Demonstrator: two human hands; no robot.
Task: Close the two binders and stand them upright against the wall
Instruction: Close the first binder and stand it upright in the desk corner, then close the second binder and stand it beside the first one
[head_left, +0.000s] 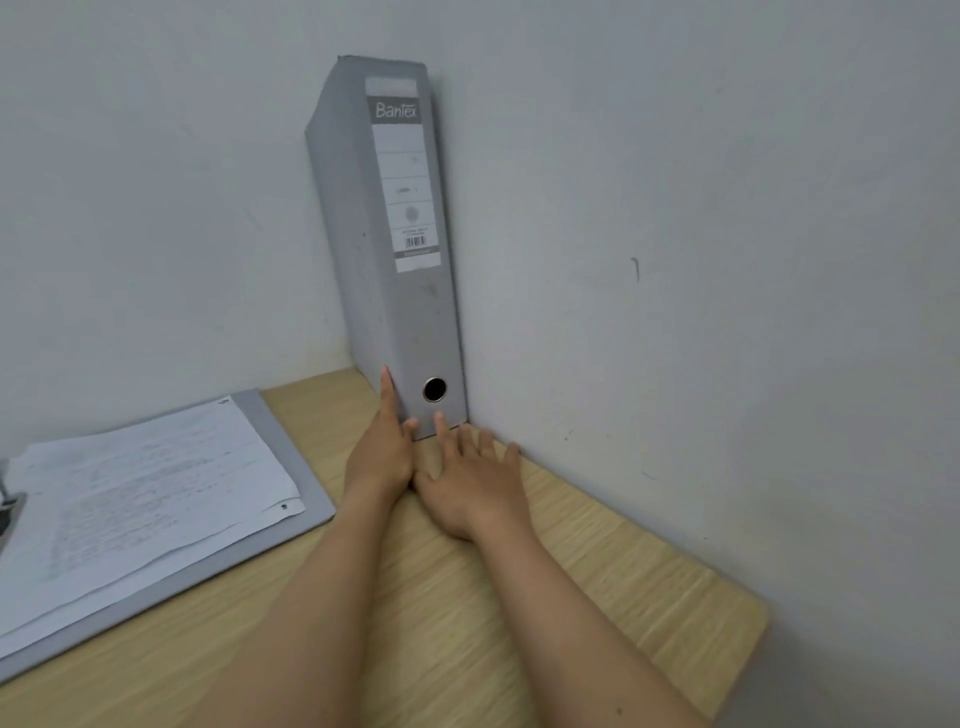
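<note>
A closed grey binder (395, 249) stands upright in the corner, its right side against the wall and its labelled spine facing me. My left hand (382, 452) lies flat against the bottom of its left cover, fingers straight. My right hand (472, 478) rests spread on the table just in front of the binder, one fingertip touching the lower spine below the ring hole. A second grey binder (291, 467) lies open and flat at the left, with a stack of printed sheets (140, 499) on top of it.
The light wooden table (597, 571) ends in a rounded corner at the right, tight against the pale wall (675, 260). A dark metal clip mechanism (8, 506) shows at the far left edge of the open binder.
</note>
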